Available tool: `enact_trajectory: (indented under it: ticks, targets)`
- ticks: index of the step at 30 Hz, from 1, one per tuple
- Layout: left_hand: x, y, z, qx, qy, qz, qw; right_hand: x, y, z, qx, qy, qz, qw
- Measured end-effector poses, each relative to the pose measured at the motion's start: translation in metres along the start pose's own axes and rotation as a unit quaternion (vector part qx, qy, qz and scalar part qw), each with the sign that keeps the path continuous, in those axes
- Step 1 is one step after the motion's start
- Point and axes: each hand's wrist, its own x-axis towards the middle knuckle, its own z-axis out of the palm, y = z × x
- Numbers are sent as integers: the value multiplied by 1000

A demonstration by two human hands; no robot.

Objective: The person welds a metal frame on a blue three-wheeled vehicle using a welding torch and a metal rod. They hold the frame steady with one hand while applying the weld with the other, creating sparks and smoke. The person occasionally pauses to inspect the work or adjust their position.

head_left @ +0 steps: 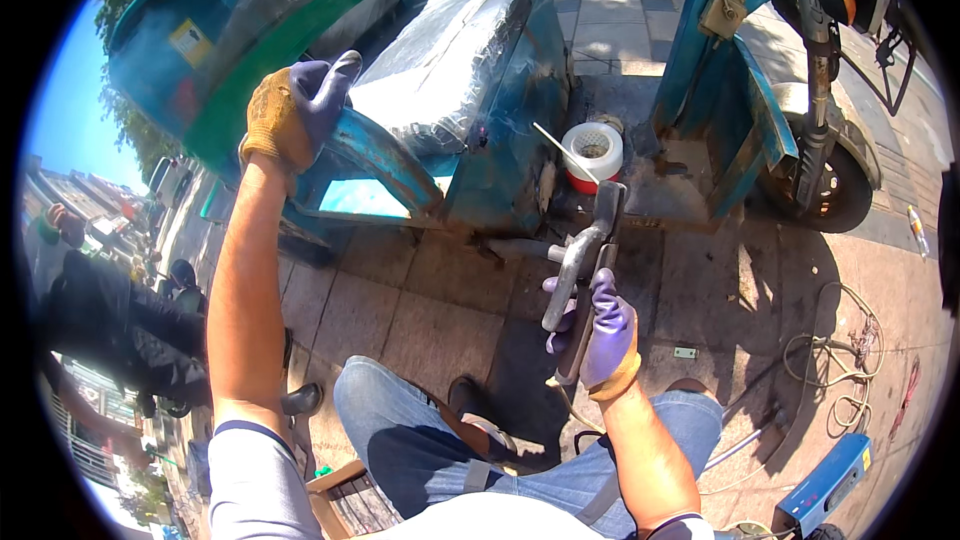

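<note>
My left hand [290,112], in a yellow and purple glove, grips the end of a worn teal metal bar [385,160] on the side of a teal cargo tricycle [515,130]. In the same kind of glove, my right hand [603,335] is closed round the handle of a dark welding electrode holder [582,255]. A thin pale welding rod [562,150] slants up and left from its jaw. Behind the jaw, a round white and red container [592,152] with an open middle sits on the tricycle's footboard. The seat [450,55] is wrapped in clear plastic.
The tricycle's front wheel [825,180] stands at right. A pale cable [850,360] lies coiled on the paving beside a blue box-shaped machine [828,485]. A person in dark clothes [120,325] is at far left. A wooden frame [350,505] is by my left leg.
</note>
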Motion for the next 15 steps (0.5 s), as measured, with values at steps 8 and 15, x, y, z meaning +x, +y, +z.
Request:
enact_trajectory:
  ticks: [8,15]
  targets:
    - [2,-8,-12,26,-45,94,994,-8,-9,-11,-9,46,-10,999]
    - [4,-10,-11,-24,-45,82,995,-10,-10,-40,-41,26,6,999]
